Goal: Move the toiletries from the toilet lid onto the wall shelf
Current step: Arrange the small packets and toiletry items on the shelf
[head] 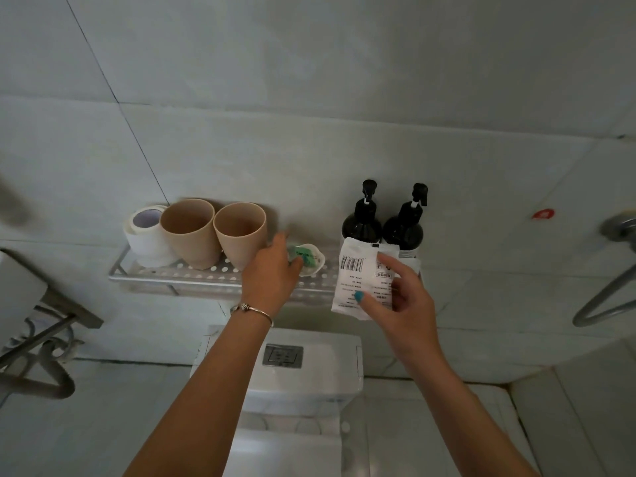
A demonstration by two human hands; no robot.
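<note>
There is one metal wall shelf (pixel 179 275) with small round holes in it. On it stand two tan cups (pixel 190 232) side by side. One white roll of tape (pixel 146 235) stands at 9 o'clock from the cups, touching the nearer cup. Two dark pump bottles (pixel 361 225) stand close together at the 3 o'clock end of the shelf.

One small white packet with a green label (pixel 308 259) lies on the shelf, between the cups and the bottles. The left hand (pixel 272 273) is on it. The thumb presses on the green label and the other fingers are spread out loose, with one fingertip near the second cup. The packet sits at 3 o'clock from the left hand, right under the thumb. I cannot tell if the hand is really gripping it. A thin bracelet (pixel 251 309) goes around the left wrist.

One bigger white packet with a barcode (pixel 364 280) is in the right hand (pixel 409 304). The thumb and fingers pinch its lower half. It stands upright in front of the two bottles, at 11 o'clock from the right hand, and its lower part hangs past the front edge of the shelf.

One white toilet tank (pixel 309 383) with a grey flush button is below the shelf, at 6 o'clock.
</note>
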